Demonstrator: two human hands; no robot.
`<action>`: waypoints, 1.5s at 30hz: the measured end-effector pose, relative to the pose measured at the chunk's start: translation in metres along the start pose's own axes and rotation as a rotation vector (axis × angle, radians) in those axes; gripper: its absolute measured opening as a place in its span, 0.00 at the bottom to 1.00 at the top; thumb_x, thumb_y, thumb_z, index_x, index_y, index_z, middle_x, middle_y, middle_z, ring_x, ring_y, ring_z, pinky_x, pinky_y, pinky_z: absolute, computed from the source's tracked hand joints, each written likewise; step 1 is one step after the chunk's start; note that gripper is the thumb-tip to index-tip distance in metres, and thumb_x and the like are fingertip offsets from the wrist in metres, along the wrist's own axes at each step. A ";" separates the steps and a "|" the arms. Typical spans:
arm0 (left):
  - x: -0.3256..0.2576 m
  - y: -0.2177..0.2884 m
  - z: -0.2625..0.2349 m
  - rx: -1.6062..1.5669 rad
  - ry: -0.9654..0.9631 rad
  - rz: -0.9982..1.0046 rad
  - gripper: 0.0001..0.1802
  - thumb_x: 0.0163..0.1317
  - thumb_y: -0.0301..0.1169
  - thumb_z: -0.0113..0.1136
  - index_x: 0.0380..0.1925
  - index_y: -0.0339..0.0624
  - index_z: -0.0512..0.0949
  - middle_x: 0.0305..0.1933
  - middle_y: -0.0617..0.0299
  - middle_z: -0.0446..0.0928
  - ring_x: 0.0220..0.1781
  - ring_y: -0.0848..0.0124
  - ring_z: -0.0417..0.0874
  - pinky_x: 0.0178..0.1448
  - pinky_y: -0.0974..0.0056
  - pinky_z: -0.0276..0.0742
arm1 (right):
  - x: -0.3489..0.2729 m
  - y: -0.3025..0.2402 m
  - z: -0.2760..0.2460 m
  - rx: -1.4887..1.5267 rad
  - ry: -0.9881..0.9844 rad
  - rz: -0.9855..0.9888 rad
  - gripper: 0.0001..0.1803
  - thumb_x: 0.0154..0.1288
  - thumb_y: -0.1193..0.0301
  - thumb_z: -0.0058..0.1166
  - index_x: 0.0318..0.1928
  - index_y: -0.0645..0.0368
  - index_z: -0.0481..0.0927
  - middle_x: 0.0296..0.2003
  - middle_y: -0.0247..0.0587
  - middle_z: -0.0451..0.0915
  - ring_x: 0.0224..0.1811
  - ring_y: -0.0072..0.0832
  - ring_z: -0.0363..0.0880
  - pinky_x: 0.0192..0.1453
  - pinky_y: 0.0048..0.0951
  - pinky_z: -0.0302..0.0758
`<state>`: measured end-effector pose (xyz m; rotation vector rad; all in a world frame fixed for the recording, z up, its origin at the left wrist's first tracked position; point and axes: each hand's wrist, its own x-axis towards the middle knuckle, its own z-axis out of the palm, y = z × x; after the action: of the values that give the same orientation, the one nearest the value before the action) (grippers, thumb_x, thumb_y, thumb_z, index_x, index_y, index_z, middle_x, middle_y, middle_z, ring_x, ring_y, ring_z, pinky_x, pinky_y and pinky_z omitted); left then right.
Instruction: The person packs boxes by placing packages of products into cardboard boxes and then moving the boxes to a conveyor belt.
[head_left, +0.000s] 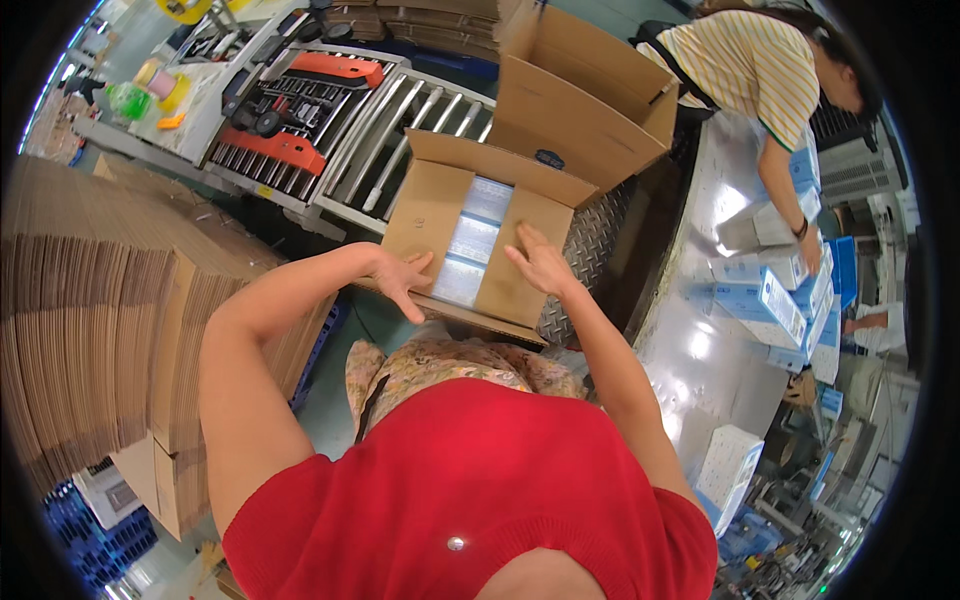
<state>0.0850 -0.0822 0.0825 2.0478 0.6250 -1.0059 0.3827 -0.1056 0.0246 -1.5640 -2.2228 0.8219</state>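
Note:
A brown cardboard carton (545, 181) stands in front of me, its two side flaps folded inward. Between the left flap (425, 212) and the right flap (507, 262), a strip of white and light-blue boxes (473, 238) shows inside. My left hand (403, 281), fingers spread, is at the near left corner of the carton by the left flap. Flat on the right flap lies my right hand (541, 263), fingers stretched out. Neither hand holds anything. The carton's far flap stands raised, and the near flap hangs outward.
Behind the carton stands a taller open carton (580, 125). A roller conveyor (395, 140) with an orange-sided machine (290, 150) lies at far left. Stacked flat cardboard (100, 320) fills the left. On the right, a person (745, 75) reaches over boxes (760, 305) on a metal table (690, 345).

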 end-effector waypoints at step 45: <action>-0.036 -0.403 -0.150 0.042 1.313 -0.570 0.39 0.66 0.52 0.36 0.67 0.33 0.52 0.74 0.49 0.46 0.76 0.58 0.43 0.76 0.53 0.34 | 0.458 -0.133 0.121 0.022 0.509 0.284 0.51 0.59 0.48 0.55 0.68 0.69 0.45 0.65 0.73 0.44 0.67 0.63 0.50 0.68 0.46 0.57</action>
<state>-0.1466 0.2740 0.0059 2.4346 1.9044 0.2540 0.0508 0.2543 -0.0266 -1.8543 -1.6533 0.4422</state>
